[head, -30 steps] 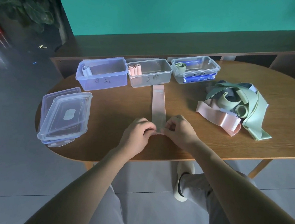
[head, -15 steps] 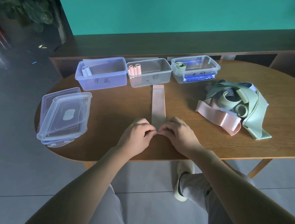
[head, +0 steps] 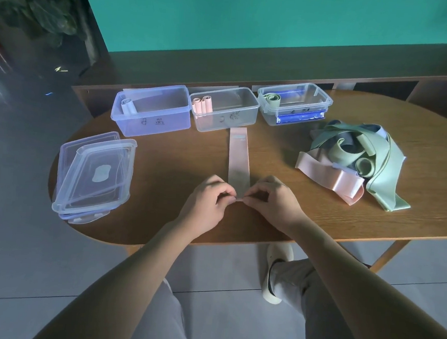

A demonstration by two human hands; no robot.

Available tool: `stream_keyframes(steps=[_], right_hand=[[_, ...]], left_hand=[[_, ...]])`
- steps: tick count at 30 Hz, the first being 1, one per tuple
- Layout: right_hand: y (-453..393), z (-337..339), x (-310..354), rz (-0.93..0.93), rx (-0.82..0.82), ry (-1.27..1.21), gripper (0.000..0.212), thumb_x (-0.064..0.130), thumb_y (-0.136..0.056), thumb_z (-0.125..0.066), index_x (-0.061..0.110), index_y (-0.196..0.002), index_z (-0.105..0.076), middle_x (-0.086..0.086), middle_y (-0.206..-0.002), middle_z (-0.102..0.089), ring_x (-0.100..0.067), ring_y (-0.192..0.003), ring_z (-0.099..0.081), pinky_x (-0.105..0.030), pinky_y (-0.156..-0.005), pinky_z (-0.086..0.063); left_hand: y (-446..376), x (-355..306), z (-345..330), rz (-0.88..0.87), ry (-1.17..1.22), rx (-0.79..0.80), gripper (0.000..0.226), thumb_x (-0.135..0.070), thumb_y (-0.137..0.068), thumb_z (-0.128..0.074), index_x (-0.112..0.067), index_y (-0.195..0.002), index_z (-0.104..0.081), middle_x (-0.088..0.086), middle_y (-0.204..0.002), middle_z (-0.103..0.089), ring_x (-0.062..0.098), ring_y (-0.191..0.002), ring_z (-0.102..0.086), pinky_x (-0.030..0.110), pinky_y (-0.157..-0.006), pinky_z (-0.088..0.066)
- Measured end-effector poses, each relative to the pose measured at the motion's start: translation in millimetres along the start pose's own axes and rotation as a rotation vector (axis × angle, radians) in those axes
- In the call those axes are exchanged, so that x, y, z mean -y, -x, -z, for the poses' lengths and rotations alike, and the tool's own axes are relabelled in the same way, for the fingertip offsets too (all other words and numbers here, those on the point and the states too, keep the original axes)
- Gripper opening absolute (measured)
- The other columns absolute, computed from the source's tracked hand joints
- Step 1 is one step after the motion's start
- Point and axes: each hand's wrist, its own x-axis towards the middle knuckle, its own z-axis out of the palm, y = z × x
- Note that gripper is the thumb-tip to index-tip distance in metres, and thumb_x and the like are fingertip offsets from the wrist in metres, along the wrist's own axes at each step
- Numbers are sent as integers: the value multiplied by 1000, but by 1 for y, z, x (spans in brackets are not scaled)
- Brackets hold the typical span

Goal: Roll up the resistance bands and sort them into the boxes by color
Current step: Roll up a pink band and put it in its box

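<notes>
A pink resistance band (head: 239,157) lies flat on the wooden table (head: 414,211), running from the middle box toward me. My left hand (head: 209,203) and my right hand (head: 270,201) pinch its near end between thumbs and fingertips, side by side. Three clear boxes stand in a row at the back: a bluish box (head: 167,116) holding one pale blue roll (head: 128,106), a middle box (head: 231,119) with pink rolls (head: 202,104), and a right box (head: 302,108) with a green roll (head: 272,98).
A tangled heap of green, pink and blue-grey bands (head: 356,163) lies at the right of the table. Stacked clear lids (head: 96,172) sit at the left edge. Behind the table runs a low wooden shelf (head: 384,83). My crossed leg and shoe show below the table.
Both hands stay at the near end of the pink band, fingers shifting slightly as they work it; the band itself has barely moved.
</notes>
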Motion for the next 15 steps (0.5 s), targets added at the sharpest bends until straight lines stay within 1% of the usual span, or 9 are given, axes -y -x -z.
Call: stream_keyframes(steps=[2, 5, 7, 10, 15], right_hand=[[-1, -1, 2, -40, -17, -19, 13, 32, -85, -78, 38, -83, -66, 13, -95, -54, -10, -87, -53, -25, -74, -42], [-3, 0, 5, -65, -20, -10, 11, 32, -87, -76, 35, -85, -65, 10, -93, -53, -11, -82, -52, -20, -68, -38], [-4, 0, 6, -74, -9, -4, 9, 31, -89, -74, 33, -86, -66, 10, -94, -52, -10, -81, -52, -17, -66, -36], [-7, 0, 7, -95, -12, 9, 9, 33, -89, -74, 32, -86, -65, 10, -94, -52, -10, -82, -52, -20, -67, -37], [-12, -1, 8, -152, -21, 43, 10, 36, -88, -73, 32, -84, -64, 11, -95, -52, -12, -87, -52, -25, -68, -37]], left_hand=[[-1, 1, -1, -8, -40, -23, 5, -17, -94, -70, -17, -93, -75, -7, -97, -60, 8, -86, -59, 37, -75, -56], [-2, -1, -4, -20, -99, -44, 9, -18, -96, -67, -16, -93, -75, -4, -98, -61, 14, -86, -62, 39, -72, -57], [-2, -2, -5, -16, -111, -77, 7, -18, -95, -68, -15, -92, -74, -3, -97, -62, 16, -85, -63, 40, -70, -58], [-3, -3, -6, -18, -89, -112, 2, -14, -93, -70, -15, -91, -70, -3, -96, -61, 15, -84, -61, 40, -70, -58], [-1, -4, -7, -89, -152, -52, 10, -12, -97, -63, -12, -98, -73, 1, -100, -61, 16, -88, -61, 37, -74, -58]])
